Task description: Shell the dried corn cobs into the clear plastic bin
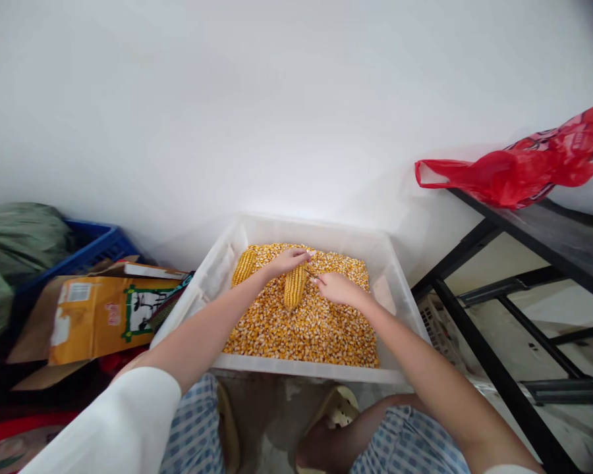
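A white plastic bin (316,366) in front of me holds a thick layer of loose corn kernels (306,336). Over it, my left hand (290,261) is closed around the far end of a yellow corn cob (294,289), whose near end points toward me. My right hand (333,287) is closed on a thin dark pointed tool (312,273), perhaps a screwdriver or awl, its tip at the cob's right side. Another corn cob (244,266) lies on the kernels at the bin's left side.
To the left are an orange cardboard box (99,316), a blue crate (99,249) and a green bag (24,243). A black metal rack (474,322) stands at right, with a red plastic bag (514,168) on top. A white wall (296,118) rises behind the bin.
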